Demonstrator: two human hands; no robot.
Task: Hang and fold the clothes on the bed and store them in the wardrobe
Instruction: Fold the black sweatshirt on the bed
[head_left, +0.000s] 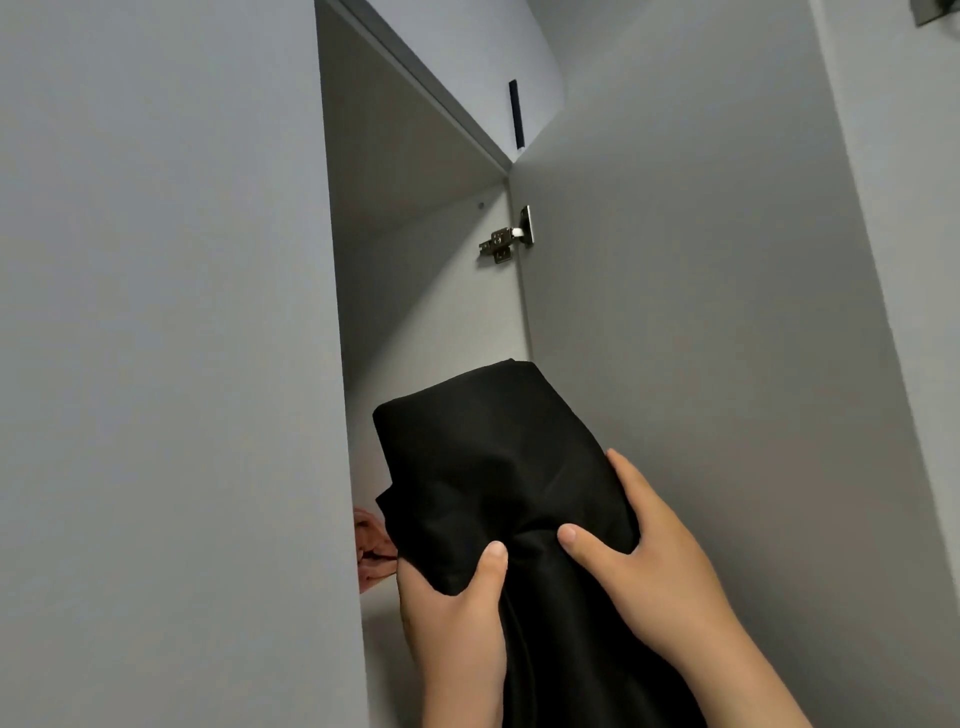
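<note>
A folded black garment (483, 457) is held up at the opening of the grey wardrobe (415, 249). My left hand (457, 618) grips its lower left part, thumb on top of the cloth and fingers hidden beneath. My right hand (649, 566) grips its right side, thumb pressing into the fabric and fingers wrapped behind the edge. The far end of the garment reaches into the compartment, above a pale shelf (382, 603). More black cloth hangs down between my forearms.
The open wardrobe door (701, 312) stands at the right, fixed by a metal hinge (506, 236). A closed grey panel (166, 364) fills the left. A pinkish-brown cloth (370, 545) lies on the shelf at the left, partly hidden.
</note>
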